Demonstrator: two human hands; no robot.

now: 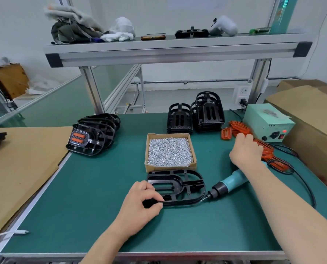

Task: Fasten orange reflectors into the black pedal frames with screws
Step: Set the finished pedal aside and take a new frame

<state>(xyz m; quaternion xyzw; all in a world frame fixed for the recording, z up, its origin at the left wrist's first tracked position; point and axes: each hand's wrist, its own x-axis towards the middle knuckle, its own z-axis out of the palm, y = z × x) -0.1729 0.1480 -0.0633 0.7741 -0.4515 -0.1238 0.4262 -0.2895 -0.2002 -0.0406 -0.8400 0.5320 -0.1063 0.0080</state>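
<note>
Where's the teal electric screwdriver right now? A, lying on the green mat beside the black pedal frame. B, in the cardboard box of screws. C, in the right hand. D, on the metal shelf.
A: the teal electric screwdriver lies on the green mat, its tip next to the black plastic pedal frame, while the right hand is over at the orange reflectors.

green bench (94, 197) carries a screw box (170, 168), black pedal frames (208, 113), orange reflectors (239, 128) and a screwdriver (233, 181).

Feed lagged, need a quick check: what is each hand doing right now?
Left hand: pinching the black pedal frame at its near edge.
Right hand: on the orange reflectors; grip cannot be told.
</note>
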